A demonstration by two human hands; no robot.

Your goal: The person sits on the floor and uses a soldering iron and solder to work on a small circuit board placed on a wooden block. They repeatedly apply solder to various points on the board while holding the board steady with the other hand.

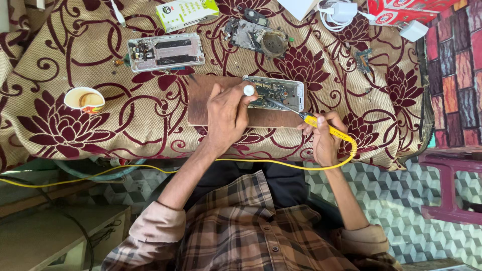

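Note:
An opened phone (276, 92) with bare circuitry lies on a brown wooden board (201, 103) on a flowered maroon cloth. My left hand (227, 114) rests on the board and pinches a small white round thing (248, 90) at the phone's left edge. My right hand (325, 136) grips a yellow-handled soldering iron (321, 125); its metal tip reaches up-left onto the phone's board. The iron's yellow cord (150, 168) loops under my right wrist and runs off to the left.
A second opened phone (165, 51) lies further back left, a stripped circuit assembly with a round speaker (258, 36) beyond the board. A small cup (84, 99) stands at left. A green-white box (186, 12), white chargers (341, 12) and a red box (401, 10) line the far edge.

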